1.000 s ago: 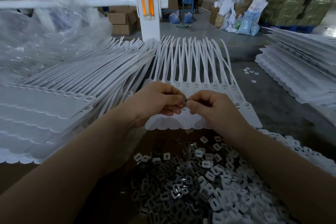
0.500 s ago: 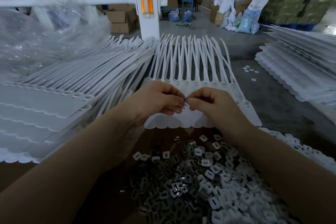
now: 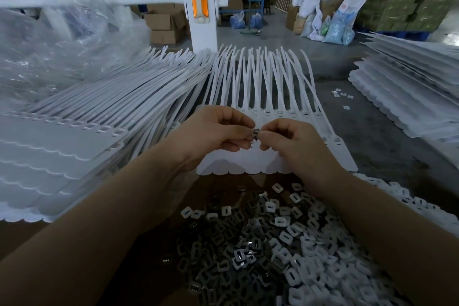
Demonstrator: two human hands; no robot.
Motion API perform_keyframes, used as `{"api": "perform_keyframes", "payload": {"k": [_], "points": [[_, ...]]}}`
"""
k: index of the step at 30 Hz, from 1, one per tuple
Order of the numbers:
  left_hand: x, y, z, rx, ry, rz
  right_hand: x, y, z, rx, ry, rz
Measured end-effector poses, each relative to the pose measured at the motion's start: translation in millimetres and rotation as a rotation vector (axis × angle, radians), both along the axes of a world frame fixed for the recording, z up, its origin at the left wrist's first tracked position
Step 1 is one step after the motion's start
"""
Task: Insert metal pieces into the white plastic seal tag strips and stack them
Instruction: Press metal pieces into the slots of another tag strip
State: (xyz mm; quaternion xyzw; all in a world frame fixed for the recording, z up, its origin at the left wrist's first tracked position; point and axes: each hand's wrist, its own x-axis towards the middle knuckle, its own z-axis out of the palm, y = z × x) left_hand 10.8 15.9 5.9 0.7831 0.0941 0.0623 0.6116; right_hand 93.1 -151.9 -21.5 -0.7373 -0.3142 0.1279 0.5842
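Both hands are meeting above the near end of a white seal tag strip (image 3: 270,117) lying flat on the tabletop (image 3: 387,146). The left hand (image 3: 218,131) and the right hand (image 3: 290,141) are together pinching one small metal piece (image 3: 255,131) between their fingertips, just over the strip's row of slots. A loose heap of metal pieces (image 3: 238,251) and white plastic pieces (image 3: 310,251) is lying nearest the person. Stacks of strips are resting to the left (image 3: 82,136) and right (image 3: 407,97).
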Motion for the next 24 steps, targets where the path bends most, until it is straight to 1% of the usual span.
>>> {"api": "perform_keyframes", "payload": {"k": [5,8,10,15,20,24], "points": [[0.2,-1.8,0.4,0.221,-0.014,0.017,-2.6,0.2,0.6,-0.023,-0.014,0.016],[0.0,7.9,3.7,0.367,-0.021,0.145,-3.4,1.1,0.9,-0.030,-0.020,-0.007],[-2.0,17.6,4.3,0.458,0.019,0.218,-4.0,1.5,1.1,-0.040,-0.023,-0.016],[-2.0,23.5,-2.3,0.501,0.190,0.236,-4.7,1.6,2.0,-0.065,-0.030,-0.013],[1.4,22.8,-2.1,0.534,0.253,0.221,-4.9,0.9,2.8,-0.080,-0.031,-0.009],[2.7,21.8,-2.8,0.651,0.278,0.215,-4.3,1.4,2.7,-0.081,-0.027,-0.007]]}}
